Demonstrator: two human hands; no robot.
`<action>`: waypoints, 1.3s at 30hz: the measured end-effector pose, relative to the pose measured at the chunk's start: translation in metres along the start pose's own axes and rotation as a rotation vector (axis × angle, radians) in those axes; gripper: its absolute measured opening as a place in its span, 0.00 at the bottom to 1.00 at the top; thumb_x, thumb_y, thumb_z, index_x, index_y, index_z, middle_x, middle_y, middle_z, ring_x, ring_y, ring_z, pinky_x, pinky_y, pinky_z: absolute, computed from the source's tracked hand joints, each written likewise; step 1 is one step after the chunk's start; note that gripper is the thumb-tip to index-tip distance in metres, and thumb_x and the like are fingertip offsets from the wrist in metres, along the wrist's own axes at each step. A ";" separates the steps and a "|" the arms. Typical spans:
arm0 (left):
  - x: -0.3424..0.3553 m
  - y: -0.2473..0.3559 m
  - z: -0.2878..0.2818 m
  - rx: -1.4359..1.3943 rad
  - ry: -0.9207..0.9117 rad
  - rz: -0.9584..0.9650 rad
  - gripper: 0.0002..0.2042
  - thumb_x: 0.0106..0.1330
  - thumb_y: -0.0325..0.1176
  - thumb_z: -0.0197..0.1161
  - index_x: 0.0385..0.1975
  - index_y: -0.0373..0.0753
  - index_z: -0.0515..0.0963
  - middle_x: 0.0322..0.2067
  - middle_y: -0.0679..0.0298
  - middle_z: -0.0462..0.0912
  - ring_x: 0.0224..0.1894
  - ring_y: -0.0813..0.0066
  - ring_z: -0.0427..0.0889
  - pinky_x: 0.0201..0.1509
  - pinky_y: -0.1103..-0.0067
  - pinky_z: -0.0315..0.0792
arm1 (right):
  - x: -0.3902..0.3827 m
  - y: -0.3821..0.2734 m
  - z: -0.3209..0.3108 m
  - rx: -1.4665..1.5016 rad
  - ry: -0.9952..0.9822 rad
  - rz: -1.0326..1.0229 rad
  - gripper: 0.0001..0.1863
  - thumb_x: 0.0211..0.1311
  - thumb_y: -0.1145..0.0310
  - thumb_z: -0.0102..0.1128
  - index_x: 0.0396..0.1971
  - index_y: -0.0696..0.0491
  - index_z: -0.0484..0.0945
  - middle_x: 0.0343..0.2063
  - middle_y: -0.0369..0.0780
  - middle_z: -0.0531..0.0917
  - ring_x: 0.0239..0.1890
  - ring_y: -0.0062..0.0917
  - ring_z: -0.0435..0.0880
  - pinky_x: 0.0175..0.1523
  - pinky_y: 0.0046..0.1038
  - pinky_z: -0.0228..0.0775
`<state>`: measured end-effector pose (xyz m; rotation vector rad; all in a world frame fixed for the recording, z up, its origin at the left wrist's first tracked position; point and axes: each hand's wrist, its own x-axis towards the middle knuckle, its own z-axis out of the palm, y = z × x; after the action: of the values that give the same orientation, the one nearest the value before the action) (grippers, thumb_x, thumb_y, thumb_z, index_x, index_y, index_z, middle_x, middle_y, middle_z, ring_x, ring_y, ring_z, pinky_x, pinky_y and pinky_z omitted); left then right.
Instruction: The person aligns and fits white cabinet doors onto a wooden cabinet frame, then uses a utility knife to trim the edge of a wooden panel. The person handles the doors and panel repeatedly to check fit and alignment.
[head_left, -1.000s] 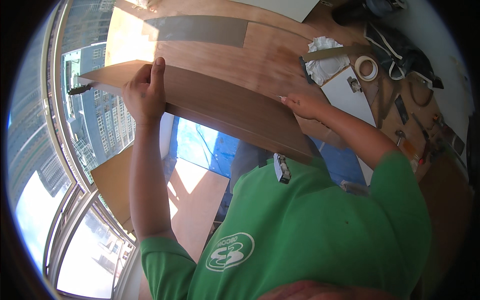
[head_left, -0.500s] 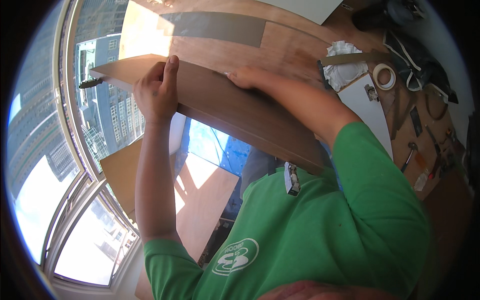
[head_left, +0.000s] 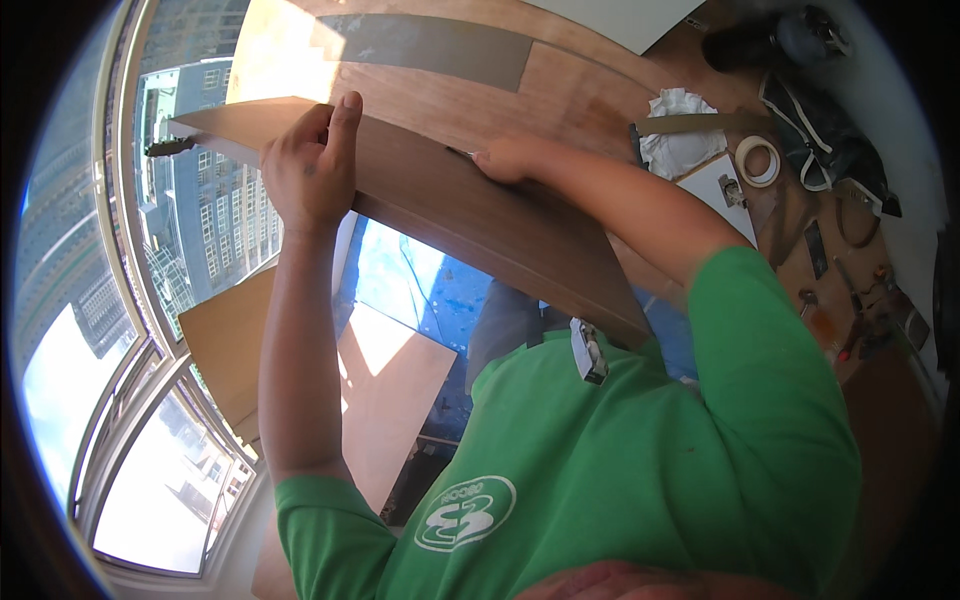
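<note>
A long brown wood-grain panel (head_left: 480,225) is held tilted across my front, its near right end against my green shirt. My left hand (head_left: 312,170) is closed around its thick edge toward the left end, thumb up. Farther right, my right hand (head_left: 505,160) rests on the panel's upper face near the far edge, fingers pinched. A thin, small tip shows at those fingers; what it belongs to is hidden. Hinge-like metal fittings stick out at the panel's left end, a dark fitting (head_left: 170,147), and at its near right end, a pale fitting (head_left: 589,351).
Behind lies a wooden worktop (head_left: 580,110) with a grey strip (head_left: 430,48). On the right are crumpled white paper (head_left: 683,100), a tape roll (head_left: 758,162), a black bag (head_left: 830,140) and several hand tools. Windows (head_left: 120,400) line the left; blue sheeting (head_left: 400,265) covers the floor.
My right hand has slid slightly right along the panel's far edge. The panel and my left hand have shifted slightly left in the view; my left grip is unchanged.
</note>
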<state>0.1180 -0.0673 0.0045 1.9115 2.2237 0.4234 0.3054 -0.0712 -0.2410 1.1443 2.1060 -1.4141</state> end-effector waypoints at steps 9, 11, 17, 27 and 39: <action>-0.001 -0.004 0.003 0.004 0.014 -0.001 0.30 0.73 0.62 0.57 0.25 0.39 0.86 0.17 0.57 0.79 0.25 0.53 0.81 0.38 0.65 0.73 | -0.076 0.037 0.019 0.065 -0.042 0.074 0.32 0.79 0.47 0.37 0.50 0.58 0.85 0.53 0.55 0.85 0.57 0.52 0.83 0.63 0.48 0.73; -0.002 -0.005 0.002 0.000 0.009 -0.005 0.30 0.73 0.62 0.57 0.24 0.39 0.86 0.17 0.57 0.79 0.25 0.53 0.81 0.38 0.65 0.72 | -0.090 0.041 0.024 0.063 -0.019 0.050 0.31 0.79 0.47 0.37 0.50 0.56 0.86 0.53 0.55 0.85 0.56 0.53 0.83 0.63 0.49 0.73; -0.001 -0.004 0.002 -0.011 0.025 0.015 0.30 0.74 0.61 0.57 0.23 0.38 0.84 0.16 0.57 0.78 0.23 0.52 0.80 0.35 0.63 0.71 | -0.123 0.065 0.036 0.059 -0.052 0.078 0.31 0.80 0.48 0.38 0.47 0.57 0.86 0.48 0.55 0.87 0.52 0.53 0.85 0.59 0.50 0.74; -0.001 -0.004 0.003 -0.038 0.053 0.015 0.30 0.74 0.61 0.58 0.26 0.37 0.87 0.17 0.56 0.80 0.23 0.56 0.82 0.33 0.67 0.73 | -0.180 0.106 0.063 0.117 -0.005 0.118 0.31 0.80 0.49 0.38 0.41 0.60 0.86 0.41 0.56 0.87 0.46 0.56 0.85 0.55 0.51 0.75; -0.002 -0.004 0.003 -0.035 0.057 0.018 0.33 0.73 0.64 0.57 0.23 0.37 0.85 0.15 0.58 0.78 0.21 0.62 0.80 0.32 0.69 0.72 | -0.246 0.128 0.077 0.005 -0.016 0.226 0.30 0.78 0.48 0.41 0.39 0.59 0.85 0.40 0.57 0.87 0.46 0.56 0.86 0.54 0.53 0.76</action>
<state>0.1158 -0.0698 0.0004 1.9261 2.2204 0.5226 0.5448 -0.2214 -0.1869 1.3212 1.8938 -1.3191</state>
